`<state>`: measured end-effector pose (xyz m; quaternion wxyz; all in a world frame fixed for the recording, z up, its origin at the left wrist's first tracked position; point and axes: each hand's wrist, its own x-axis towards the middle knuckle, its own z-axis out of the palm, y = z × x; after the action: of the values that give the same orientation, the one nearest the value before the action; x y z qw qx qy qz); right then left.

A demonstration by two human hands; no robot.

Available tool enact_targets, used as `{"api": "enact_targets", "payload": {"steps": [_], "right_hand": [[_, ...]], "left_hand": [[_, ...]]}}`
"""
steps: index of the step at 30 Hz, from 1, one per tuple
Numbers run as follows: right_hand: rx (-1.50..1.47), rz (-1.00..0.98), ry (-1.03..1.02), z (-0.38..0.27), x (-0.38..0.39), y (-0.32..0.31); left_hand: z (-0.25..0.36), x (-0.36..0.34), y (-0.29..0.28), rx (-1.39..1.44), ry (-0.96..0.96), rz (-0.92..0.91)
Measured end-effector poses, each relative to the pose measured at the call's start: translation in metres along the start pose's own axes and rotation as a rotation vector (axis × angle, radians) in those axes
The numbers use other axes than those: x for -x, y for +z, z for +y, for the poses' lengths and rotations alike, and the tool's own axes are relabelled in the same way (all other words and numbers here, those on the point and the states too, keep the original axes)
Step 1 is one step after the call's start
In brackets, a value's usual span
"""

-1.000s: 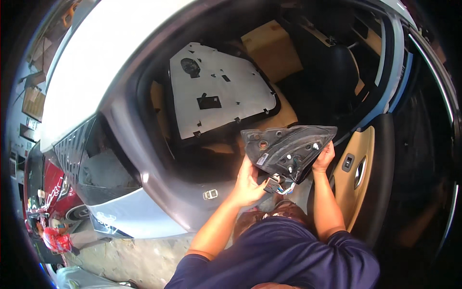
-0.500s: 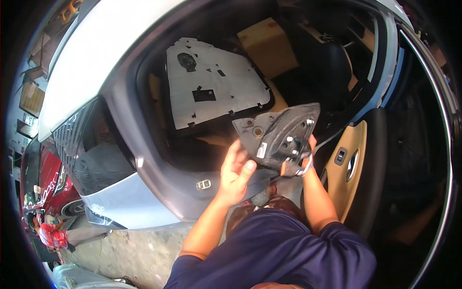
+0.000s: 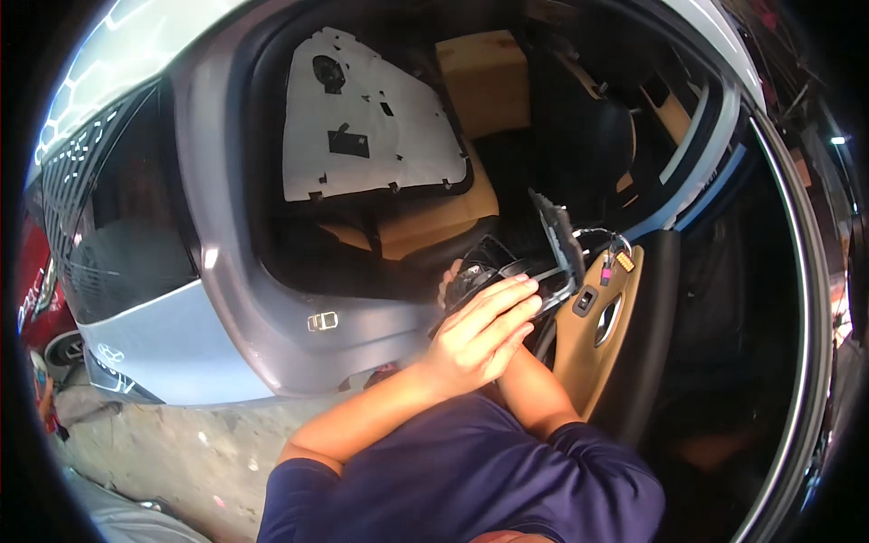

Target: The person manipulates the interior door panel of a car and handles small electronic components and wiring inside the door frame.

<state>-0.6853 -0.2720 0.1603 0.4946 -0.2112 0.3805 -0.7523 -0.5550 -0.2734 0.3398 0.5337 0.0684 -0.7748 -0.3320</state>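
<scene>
A black angular part point(image 3: 563, 244), apparently a car side mirror with a triangular mounting plate, stands tilted in both hands at the car doorway. My left hand point(image 3: 475, 337) lies across its top, fingers together and gripping it. Behind that, my right hand point(image 3: 450, 281) is mostly hidden, with fingertips showing round the part’s far side. A wire bundle with a yellow connector point(image 3: 625, 261) and a pink one point(image 3: 605, 271) hangs at the part’s right, over the tan door panel point(image 3: 579, 362).
Inside, a door trim panel with white backing point(image 3: 362, 163) rests on the tan seat point(image 3: 425, 226), beside a box point(image 3: 480, 81). The grey sill point(image 3: 272, 326) and open door point(image 3: 715, 317) frame the opening. A person point(image 3: 43, 398) is at far left by a red car point(image 3: 45, 317).
The part has been turned from face-up to nearly edge-on. My left hand moved from its left side across its top, over the right hand; the wires swung to the right.
</scene>
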Motion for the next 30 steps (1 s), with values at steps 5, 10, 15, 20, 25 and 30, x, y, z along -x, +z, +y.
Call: {"api": "enact_targets", "payload": {"steps": [5, 10, 15, 20, 25, 30], "right_hand": [[0.009, -0.016, 0.047, 0.007, 0.008, 0.011], [0.004, -0.039, 0.076, 0.019, 0.008, 0.022], [0.011, -0.047, 0.072, 0.018, 0.014, 0.027], [0.008, -0.049, 0.078, 0.022, 0.019, 0.031], [0.009, -0.049, 0.085, 0.025, 0.024, 0.034], [0.016, -0.051, 0.094, 0.025, 0.023, 0.030]], "left_hand": [[-0.002, 0.002, -0.015, -0.212, -0.078, 0.137], [-0.001, 0.003, -0.024, -0.046, -0.280, -0.112], [0.006, -0.001, -0.023, -0.102, -0.235, -0.195], [0.011, -0.001, -0.024, -0.121, -0.306, -0.254], [0.007, 0.006, -0.023, -0.088, -0.304, -0.241], [0.004, 0.016, -0.025, 0.009, -0.359, -0.219]]}}
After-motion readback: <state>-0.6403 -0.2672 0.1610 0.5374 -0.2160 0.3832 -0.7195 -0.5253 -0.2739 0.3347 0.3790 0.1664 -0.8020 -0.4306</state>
